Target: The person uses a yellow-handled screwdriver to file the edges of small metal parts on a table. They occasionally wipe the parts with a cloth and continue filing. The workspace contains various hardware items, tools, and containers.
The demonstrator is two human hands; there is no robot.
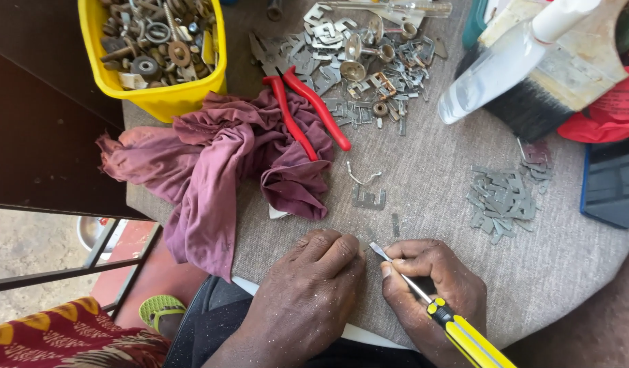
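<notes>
Two hands meet at the lower centre of the frame: the right hand (430,279) has its fingers clamped on a yellow-and-black screwdriver (440,315), whose flat steel tip points at something the left hand (314,272) pins with curled fingers; what it is I cannot tell. Steady downward pressure and a shallow blade angle would likely serve best. Just above lies an E-shaped metal plate (368,198) on coarse grey cloth (430,163); further up, red-handled pliers (304,112) rest on a crumpled maroon rag (212,163).

On my round grey fabric-covered table (546,272): one yellow plastic tub (161,95) of rusty hardware, one crumpled maroon cloth (212,163), one pair of red-handled pliers (307,112). One yellow-and-black-handled screwdriver (444,317), one wide paintbrush (560,75), one dark phone (609,182), two heaps of grey metal stampings (502,197).
</notes>
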